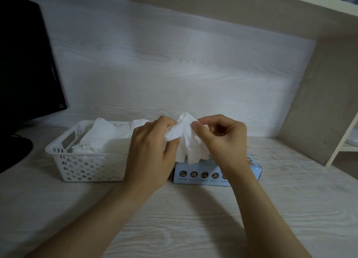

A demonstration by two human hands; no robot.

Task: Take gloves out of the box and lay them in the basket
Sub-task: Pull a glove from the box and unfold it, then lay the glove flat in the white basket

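A thin white glove [187, 139] rises out of the top of a light blue box [203, 173] that lies on the desk. My left hand [150, 153] grips the glove's left side. My right hand [220, 139] pinches its upper right part between thumb and fingers. The box sits partly hidden behind both hands. Left of it stands a white perforated plastic basket [81, 168] holding several white gloves [104, 137] laid flat.
A black monitor [25, 64] stands at the far left, its base on the desk beside the basket. A wood-grain back panel and an overhead shelf [290, 12] enclose the desk. A beige side panel [325, 103] stands at the right.
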